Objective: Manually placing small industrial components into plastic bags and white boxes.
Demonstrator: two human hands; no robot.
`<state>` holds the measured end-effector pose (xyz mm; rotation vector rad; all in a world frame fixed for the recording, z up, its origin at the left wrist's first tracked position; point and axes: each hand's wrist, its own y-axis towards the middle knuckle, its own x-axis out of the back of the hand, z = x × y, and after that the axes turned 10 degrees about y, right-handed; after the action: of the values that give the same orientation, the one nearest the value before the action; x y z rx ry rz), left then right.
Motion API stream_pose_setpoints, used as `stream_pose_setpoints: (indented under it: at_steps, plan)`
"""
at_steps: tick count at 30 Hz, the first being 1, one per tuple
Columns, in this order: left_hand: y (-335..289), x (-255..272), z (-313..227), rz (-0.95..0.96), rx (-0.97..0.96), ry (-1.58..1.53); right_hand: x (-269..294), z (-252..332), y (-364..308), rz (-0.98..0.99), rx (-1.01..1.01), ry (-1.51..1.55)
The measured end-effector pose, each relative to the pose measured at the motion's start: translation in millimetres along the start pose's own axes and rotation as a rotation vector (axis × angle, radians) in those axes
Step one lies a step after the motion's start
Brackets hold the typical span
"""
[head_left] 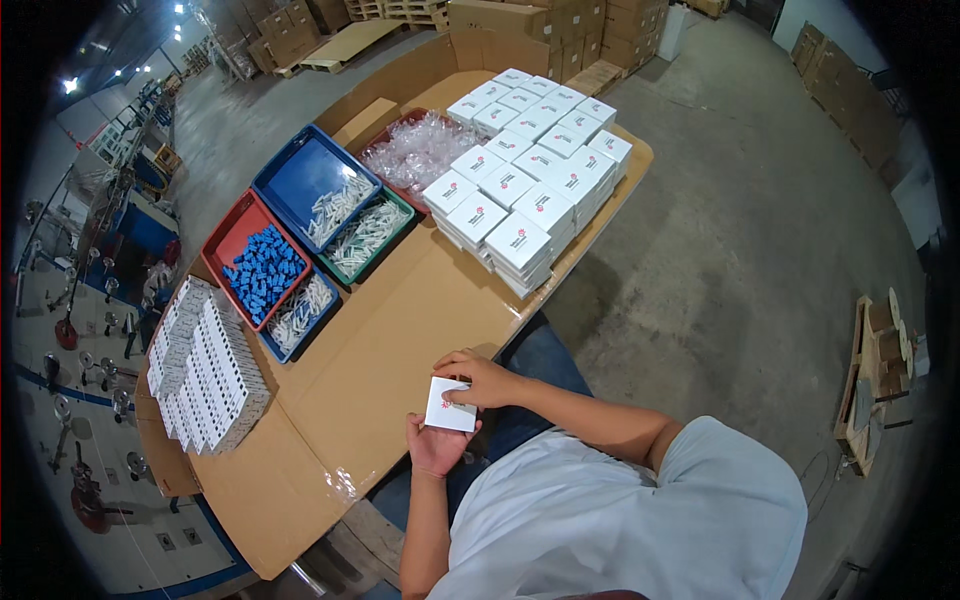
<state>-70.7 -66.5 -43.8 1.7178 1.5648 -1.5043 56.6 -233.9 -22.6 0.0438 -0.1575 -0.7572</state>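
A small flat white box with a red mark rests between my hands, just off the near edge of the table. My left hand supports it from below, fingers around its lower edge. From the upper right, my right hand grips the box, its thumb lying across the top face and its fingers over the far edge. Past my hands, similar white boxes stand in tall, close stacks at the far right of the table. What is inside the held box is hidden.
Cardboard covers the table. On its left are white dotted pieces in rows, then a red tray of blue parts, blue and green trays of white sticks, and clear plastic pieces. Cartons stand behind.
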Motion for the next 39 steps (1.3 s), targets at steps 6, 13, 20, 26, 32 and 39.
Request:
stream_pose_setpoints:
  at_steps: [6,13,20,26,32,39]
  plan:
    - [-3.8,14.9,-0.9,0.067,-0.082,0.014,-12.8,-5.0,5.8,0.046,0.006,-0.04]
    - [-14.1,24.3,-7.8,0.07,-0.078,0.046,-21.4,13.4,9.0,0.064,0.016,0.05]
    - [-17.1,28.7,-1.2,0.071,-0.108,-0.042,-28.1,12.2,11.8,0.097,-0.001,0.094]
    - [-8.6,24.9,-0.6,0.1,-0.067,-0.018,-19.7,13.0,2.4,0.039,-0.035,0.116]
    - [-17.8,-21.4,-3.4,-0.037,-0.17,0.039,-17.7,38.4,-2.8,0.036,-0.022,0.055]
    - [-29.0,-17.9,-7.1,-0.327,-0.27,0.155,-30.1,53.9,-2.6,0.176,0.189,-0.096]
